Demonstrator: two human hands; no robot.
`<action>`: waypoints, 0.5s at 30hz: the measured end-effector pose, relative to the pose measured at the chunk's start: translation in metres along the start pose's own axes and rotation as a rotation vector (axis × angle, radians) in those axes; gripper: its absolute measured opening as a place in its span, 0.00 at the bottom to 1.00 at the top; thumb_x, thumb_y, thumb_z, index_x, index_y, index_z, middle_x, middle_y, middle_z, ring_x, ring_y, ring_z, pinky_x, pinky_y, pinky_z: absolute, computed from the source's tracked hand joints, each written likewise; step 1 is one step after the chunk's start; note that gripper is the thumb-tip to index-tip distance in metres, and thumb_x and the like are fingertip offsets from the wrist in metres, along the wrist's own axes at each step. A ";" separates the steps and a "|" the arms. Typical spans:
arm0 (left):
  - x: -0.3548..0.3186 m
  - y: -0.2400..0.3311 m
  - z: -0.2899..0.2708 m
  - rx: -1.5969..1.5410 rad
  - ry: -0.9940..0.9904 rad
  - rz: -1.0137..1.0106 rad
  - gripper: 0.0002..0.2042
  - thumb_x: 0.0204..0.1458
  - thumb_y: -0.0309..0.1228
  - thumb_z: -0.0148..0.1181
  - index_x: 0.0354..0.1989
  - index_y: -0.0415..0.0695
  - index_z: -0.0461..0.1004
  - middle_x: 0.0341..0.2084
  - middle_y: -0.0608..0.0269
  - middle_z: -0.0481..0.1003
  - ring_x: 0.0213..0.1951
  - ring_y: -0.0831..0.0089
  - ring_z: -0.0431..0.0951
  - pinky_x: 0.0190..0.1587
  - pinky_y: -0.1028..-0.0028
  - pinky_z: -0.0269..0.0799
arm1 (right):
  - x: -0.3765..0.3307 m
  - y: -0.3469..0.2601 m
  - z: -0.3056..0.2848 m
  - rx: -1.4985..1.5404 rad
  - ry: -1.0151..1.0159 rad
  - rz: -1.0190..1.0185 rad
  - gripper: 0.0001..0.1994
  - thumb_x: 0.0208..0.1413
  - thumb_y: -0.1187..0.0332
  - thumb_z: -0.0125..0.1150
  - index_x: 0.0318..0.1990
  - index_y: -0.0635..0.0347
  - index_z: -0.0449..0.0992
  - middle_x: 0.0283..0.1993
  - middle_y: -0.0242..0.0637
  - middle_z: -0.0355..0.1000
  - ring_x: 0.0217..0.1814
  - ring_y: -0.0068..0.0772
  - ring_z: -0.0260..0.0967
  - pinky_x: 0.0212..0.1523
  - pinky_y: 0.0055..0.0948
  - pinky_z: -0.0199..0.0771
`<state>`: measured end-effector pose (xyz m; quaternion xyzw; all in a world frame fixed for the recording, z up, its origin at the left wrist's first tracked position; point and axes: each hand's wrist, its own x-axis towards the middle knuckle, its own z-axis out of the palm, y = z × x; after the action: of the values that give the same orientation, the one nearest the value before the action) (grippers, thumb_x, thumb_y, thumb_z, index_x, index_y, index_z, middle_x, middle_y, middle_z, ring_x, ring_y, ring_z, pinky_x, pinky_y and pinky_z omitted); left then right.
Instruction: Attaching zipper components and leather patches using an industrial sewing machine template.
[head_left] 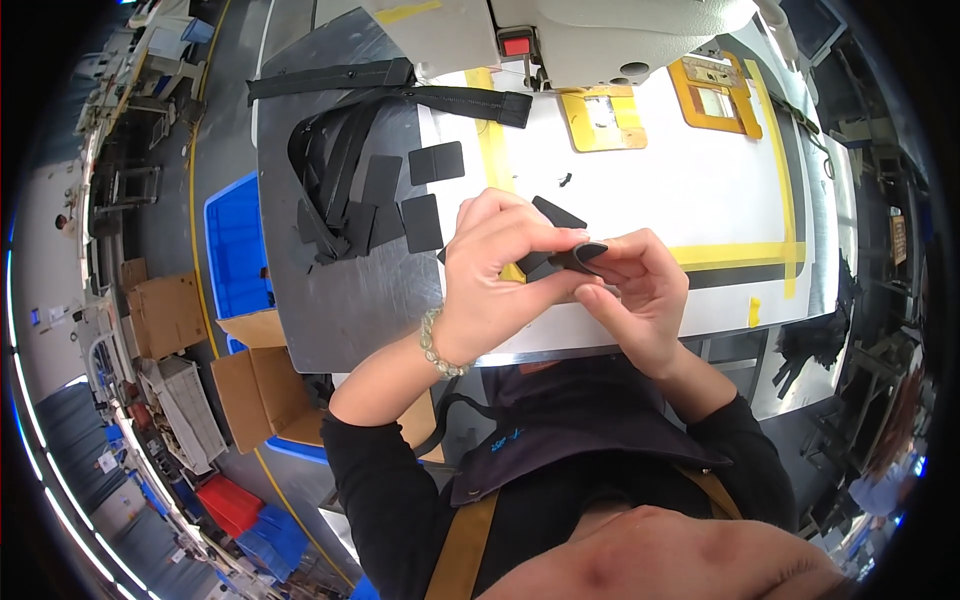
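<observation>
My left hand [505, 255], with a beaded bracelet at the wrist, and my right hand [638, 300] meet over the near part of the white work surface. Between them, both sets of fingertips pinch a small black fabric piece [583, 256], which is bent over on itself. Just beyond the fingers another dark flat piece [558, 212] shows, partly covered by my left hand. Left of my left hand lie several black rectangular patches [437, 163] on the metal tabletop [375, 290]. Long black zipper strips [340, 160] lie looped beside and partly over them.
A pale sewing machine [620, 40] stands at the far side. Near it lie a yellow template plate [604, 118] and a yellow frame [716, 97]. Yellow tape [735, 255] borders the white surface. A blue bin [236, 235] and a cardboard box [265, 385] stand left of the table.
</observation>
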<state>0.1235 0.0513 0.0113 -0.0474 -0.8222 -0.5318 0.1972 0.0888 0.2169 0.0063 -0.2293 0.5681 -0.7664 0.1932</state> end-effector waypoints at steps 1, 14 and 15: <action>-0.001 0.001 0.000 0.105 0.001 0.068 0.18 0.24 0.28 0.73 0.30 0.50 0.80 0.21 0.75 0.72 0.31 0.74 0.68 0.39 0.74 0.60 | 0.000 0.001 -0.001 -0.001 -0.002 -0.002 0.10 0.52 0.82 0.56 0.41 0.69 0.65 0.45 0.45 0.71 0.48 0.27 0.70 0.51 0.26 0.71; -0.003 0.005 -0.002 0.258 -0.005 0.281 0.17 0.27 0.29 0.71 0.33 0.53 0.80 0.25 0.79 0.72 0.32 0.75 0.66 0.39 0.73 0.55 | 0.001 0.008 -0.021 0.016 -0.063 -0.060 0.12 0.47 0.84 0.58 0.41 0.68 0.69 0.45 0.45 0.69 0.45 0.31 0.72 0.47 0.28 0.75; -0.003 0.006 -0.003 0.236 -0.025 0.268 0.17 0.27 0.29 0.71 0.32 0.54 0.80 0.27 0.79 0.73 0.33 0.74 0.66 0.40 0.73 0.55 | 0.000 0.010 -0.022 0.030 -0.075 -0.078 0.12 0.47 0.85 0.58 0.41 0.69 0.69 0.46 0.46 0.69 0.47 0.32 0.72 0.47 0.28 0.76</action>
<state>0.1290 0.0513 0.0160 -0.1397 -0.8676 -0.4001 0.2601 0.0768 0.2317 -0.0088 -0.2769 0.5395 -0.7727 0.1877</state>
